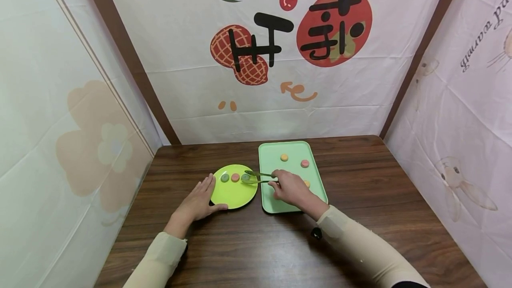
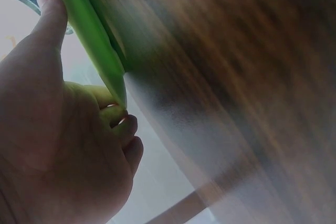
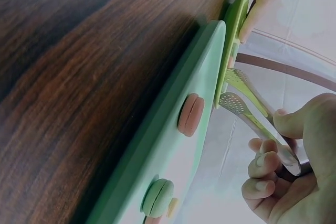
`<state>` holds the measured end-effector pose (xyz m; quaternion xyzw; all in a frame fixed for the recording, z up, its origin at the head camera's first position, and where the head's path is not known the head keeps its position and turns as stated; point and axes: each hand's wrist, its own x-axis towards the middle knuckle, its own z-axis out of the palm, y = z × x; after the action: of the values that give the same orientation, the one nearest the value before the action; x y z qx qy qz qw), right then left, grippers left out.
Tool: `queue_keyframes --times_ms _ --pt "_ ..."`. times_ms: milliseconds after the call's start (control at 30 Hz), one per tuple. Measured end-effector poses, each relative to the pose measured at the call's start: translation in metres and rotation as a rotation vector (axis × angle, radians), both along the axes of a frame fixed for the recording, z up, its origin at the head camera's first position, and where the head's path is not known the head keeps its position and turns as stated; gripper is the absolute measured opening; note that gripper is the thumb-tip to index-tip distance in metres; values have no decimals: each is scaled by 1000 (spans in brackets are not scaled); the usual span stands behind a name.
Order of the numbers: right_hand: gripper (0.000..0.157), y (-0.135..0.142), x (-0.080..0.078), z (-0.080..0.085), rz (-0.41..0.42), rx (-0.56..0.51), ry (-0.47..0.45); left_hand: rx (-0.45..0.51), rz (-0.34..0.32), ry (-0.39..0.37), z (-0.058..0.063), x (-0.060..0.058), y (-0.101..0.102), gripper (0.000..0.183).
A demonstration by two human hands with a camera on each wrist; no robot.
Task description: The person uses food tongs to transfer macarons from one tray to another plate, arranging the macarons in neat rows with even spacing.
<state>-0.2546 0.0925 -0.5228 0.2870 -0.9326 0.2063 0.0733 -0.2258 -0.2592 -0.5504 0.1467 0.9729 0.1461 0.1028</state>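
Observation:
My right hand (image 1: pixel 291 186) grips a pair of tongs (image 3: pixel 257 111) with perforated tips, their two arms spread apart. The tips are over the right part of a lime-green plate (image 1: pixel 234 199), on either side of a green macaron (image 1: pixel 245 177). Left of it on the plate, a pink macaron (image 1: pixel 235 177) and another green macaron (image 1: pixel 225 177) lie in a row. My left hand (image 1: pixel 200 200) rests at the plate's left edge, fingers extended along the rim and thumb stretched along the near side; the left wrist view shows thumb and fingertips touching the plate's edge (image 2: pixel 92 30).
A mint-green tray (image 1: pixel 274 206) lies right of the plate. On it sit a yellow macaron (image 1: pixel 284 157), a pink macaron (image 1: pixel 305 163) and another yellow one partly behind my right hand. The right wrist view also shows a green macaron (image 3: pixel 158 198) there. Printed cloth walls (image 1: pixel 192 101) surround the wooden table (image 1: pixel 248 248).

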Motion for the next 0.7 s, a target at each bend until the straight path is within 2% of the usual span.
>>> queue_keyframes --times_ms 400,700 --pt "19 13 5 2 -35 -106 7 -5 -5 2 1 0 1 122" --pt "25 27 5 -1 -29 -170 79 2 0 4 -1 0 1 121"
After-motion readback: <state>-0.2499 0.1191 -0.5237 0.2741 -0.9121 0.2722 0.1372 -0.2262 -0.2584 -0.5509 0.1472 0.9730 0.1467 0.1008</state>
